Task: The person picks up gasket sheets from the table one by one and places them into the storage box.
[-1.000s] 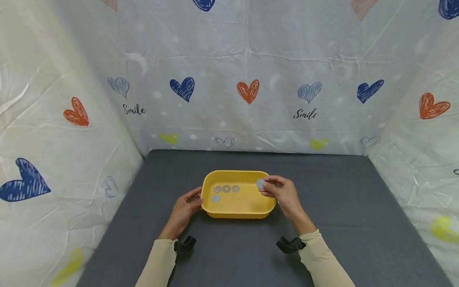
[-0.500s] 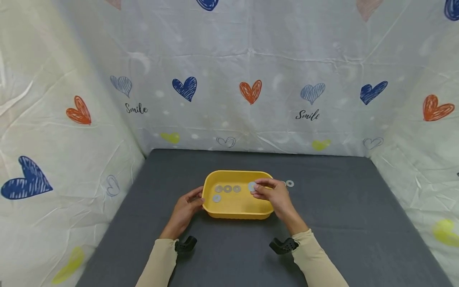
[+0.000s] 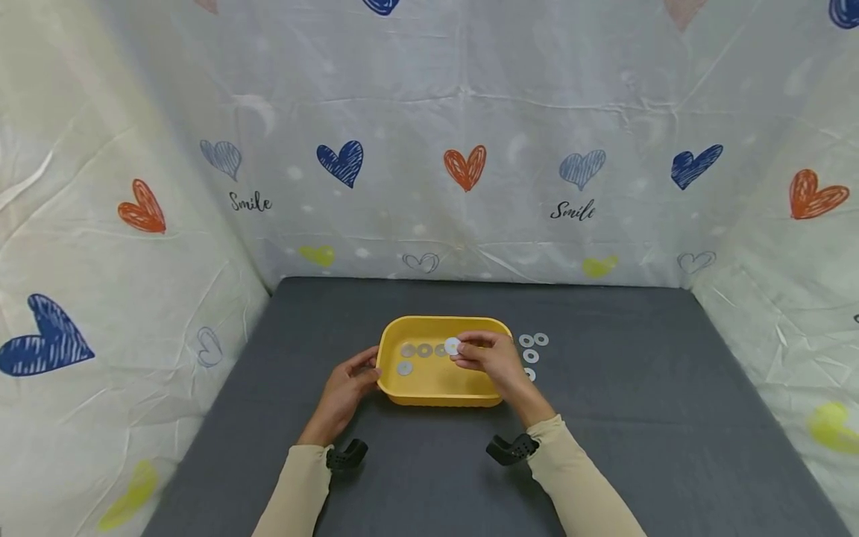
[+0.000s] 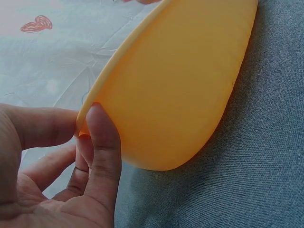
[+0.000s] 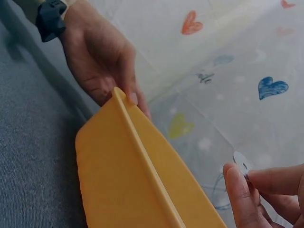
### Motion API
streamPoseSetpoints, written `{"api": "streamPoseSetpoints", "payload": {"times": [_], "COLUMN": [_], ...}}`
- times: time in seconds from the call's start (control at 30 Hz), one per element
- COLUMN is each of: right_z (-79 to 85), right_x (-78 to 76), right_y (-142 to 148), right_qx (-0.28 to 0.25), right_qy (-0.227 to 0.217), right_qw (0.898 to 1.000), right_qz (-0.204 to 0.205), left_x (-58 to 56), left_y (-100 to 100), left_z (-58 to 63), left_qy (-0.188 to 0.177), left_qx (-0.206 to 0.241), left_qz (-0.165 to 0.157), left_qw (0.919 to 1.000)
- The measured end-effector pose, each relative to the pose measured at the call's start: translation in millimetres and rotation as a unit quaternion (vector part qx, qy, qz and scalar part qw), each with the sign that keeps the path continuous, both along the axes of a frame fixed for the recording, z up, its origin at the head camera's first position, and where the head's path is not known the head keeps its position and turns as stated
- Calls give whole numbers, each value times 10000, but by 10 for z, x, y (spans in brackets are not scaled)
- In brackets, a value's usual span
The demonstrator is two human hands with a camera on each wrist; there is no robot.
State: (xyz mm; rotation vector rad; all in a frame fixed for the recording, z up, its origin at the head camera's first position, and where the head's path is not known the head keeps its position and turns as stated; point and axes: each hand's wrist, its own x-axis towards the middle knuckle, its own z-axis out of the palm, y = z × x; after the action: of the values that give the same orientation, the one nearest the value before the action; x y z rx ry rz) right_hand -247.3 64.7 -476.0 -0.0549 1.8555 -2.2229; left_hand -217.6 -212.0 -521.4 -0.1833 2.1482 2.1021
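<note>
right fingers (image 5: 240,194) pinch a thin, round, grey washer (image 5: 240,160) with a hole; left fingers (image 4: 104,147) pinch a yellow tray (image 3: 436,386) by its rim.

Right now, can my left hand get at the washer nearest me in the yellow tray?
Probably yes: the washer lies towards the left end of the yellow tray with nothing over it, though the left hand grips the tray there and would likely have to let go first.
</note>
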Motion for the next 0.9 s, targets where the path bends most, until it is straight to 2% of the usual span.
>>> {"api": "streamPoseSetpoints", "payload": {"times": [0.4, 0.9], "right_z": [-9, 33], "right_x": [-127, -176], "right_y": [-233, -426], "right_qx": [537, 876], "right_qy": [-442, -433], "right_qw": [9973, 9941], "right_qz": [222, 471], "left_x": [-4, -8], "left_y": [-24, -3], "left_z": [-7, 13], "left_qy": [-3, 24], "left_qx": [-15, 27], "left_qz": [-78, 20], "left_qw": [10000, 10000]}}
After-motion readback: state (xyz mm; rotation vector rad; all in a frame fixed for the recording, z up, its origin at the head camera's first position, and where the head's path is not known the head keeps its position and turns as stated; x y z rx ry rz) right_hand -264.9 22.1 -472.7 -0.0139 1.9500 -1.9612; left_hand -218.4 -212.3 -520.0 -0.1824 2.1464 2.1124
